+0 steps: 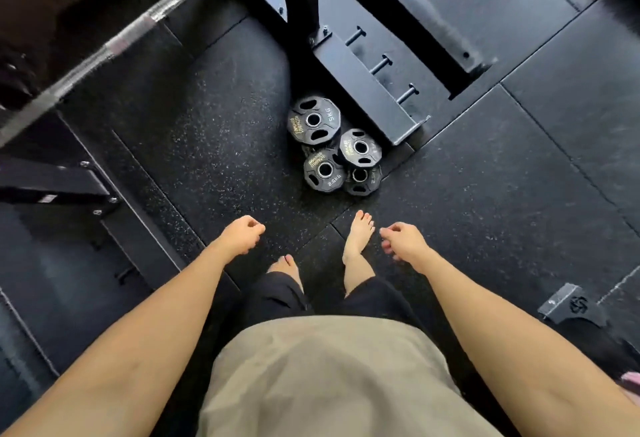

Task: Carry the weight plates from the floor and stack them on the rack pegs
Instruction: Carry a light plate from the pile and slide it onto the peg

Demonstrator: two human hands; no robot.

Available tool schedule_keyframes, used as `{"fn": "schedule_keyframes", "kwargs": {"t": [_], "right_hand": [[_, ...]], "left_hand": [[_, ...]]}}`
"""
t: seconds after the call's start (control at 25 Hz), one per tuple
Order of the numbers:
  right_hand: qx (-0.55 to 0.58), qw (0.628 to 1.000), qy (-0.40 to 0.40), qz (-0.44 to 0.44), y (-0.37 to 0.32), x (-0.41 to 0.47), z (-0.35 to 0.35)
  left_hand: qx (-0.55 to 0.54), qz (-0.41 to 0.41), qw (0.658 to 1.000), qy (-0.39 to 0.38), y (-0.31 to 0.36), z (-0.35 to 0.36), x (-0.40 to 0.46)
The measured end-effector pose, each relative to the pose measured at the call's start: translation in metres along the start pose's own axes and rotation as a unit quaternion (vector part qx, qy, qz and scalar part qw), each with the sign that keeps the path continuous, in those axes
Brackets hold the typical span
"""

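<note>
Weight plates lying on the gym floor, hands empty

Left hand (242,234) and right hand (403,241) hang loosely curled, holding nothing. A 5 kg plate (313,120) and three 2.5 kg plates (324,170) overlap on the rubber floor (214,132), just beside the rack base (367,90) with its pegs (381,64).

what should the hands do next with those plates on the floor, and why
Probably bend and reach for the top small plate first. Both the left hand and the right hand hang loose and hold nothing, the plates lie overlapped by the rack base, and its pegs look bare.
</note>
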State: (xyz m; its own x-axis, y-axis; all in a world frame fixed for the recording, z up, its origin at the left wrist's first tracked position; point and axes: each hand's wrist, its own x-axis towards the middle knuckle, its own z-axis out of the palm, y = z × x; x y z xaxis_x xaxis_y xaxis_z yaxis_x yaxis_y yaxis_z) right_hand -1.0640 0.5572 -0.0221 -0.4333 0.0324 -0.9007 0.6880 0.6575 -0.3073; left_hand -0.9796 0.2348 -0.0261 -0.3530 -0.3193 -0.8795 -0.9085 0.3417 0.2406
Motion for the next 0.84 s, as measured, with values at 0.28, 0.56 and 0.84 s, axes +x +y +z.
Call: {"fn": "schedule_keyframes", "kwargs": {"t": [0.28,0.56,0.84], "right_hand": [[0.006,0.999,0.014,0.044,-0.069,0.182,0.015],[0.022,0.997,0.039,0.069,-0.041,0.456,0.118],[0.11,0.958,0.214,0.156,-0.052,0.588,0.18]], "left_hand": [[-0.036,-0.063,0.997,-0.03,0.033,0.047,0.163],[-0.103,-0.109,0.988,-0.02,0.025,0.143,0.41],[-0.234,-0.101,0.966,-0.042,0.024,0.224,0.548]]}}
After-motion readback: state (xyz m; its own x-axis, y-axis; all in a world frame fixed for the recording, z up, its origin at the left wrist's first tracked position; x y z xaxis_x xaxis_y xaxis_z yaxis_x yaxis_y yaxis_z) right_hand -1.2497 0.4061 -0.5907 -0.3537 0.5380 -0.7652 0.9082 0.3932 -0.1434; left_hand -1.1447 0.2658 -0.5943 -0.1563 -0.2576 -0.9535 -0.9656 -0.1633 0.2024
